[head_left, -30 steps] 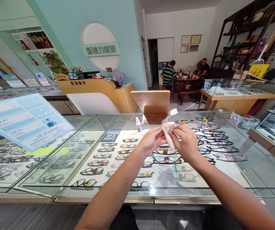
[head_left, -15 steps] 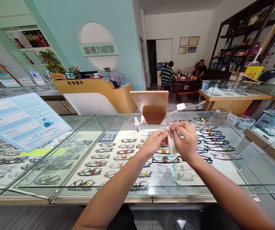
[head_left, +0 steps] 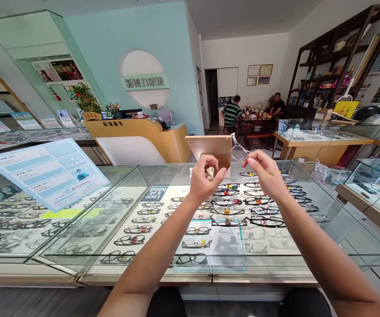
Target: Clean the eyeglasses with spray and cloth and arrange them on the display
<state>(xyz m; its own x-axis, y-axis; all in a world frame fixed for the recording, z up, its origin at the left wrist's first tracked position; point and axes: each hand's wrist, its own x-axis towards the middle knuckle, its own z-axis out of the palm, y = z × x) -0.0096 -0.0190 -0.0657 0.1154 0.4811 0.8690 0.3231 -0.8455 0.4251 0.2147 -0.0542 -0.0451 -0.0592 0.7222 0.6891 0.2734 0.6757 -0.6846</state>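
Above the glass display counter [head_left: 216, 262], my left hand [head_left: 205, 178] is closed around a bunched pale cloth [head_left: 210, 173], part of which shows between the fingers. My right hand [head_left: 265, 169] pinches a pair of clear-framed glasses [head_left: 239, 152] by the lower edge and holds them up, one lens facing me. The rest of the frame is partly hidden by the fingers. The two hands are apart, with the glasses to the right of the cloth. Under the counter's glass lie rows of eyeglasses [head_left: 227, 202] with coloured tags.
A wooden-framed mirror [head_left: 206, 143] stands on the counter just behind my hands. A light-blue leaflet [head_left: 47, 176] stands at the left. Beyond are a yellow reception desk [head_left: 137, 134] and two people seated at a dark table [head_left: 259, 115]. Another glass case [head_left: 322, 136] stands at right.
My hands have separated: the left has moved left with the cloth, while the right has turned the glasses upright. The view has tilted up slightly, and my left hand now covers the spray bottle.
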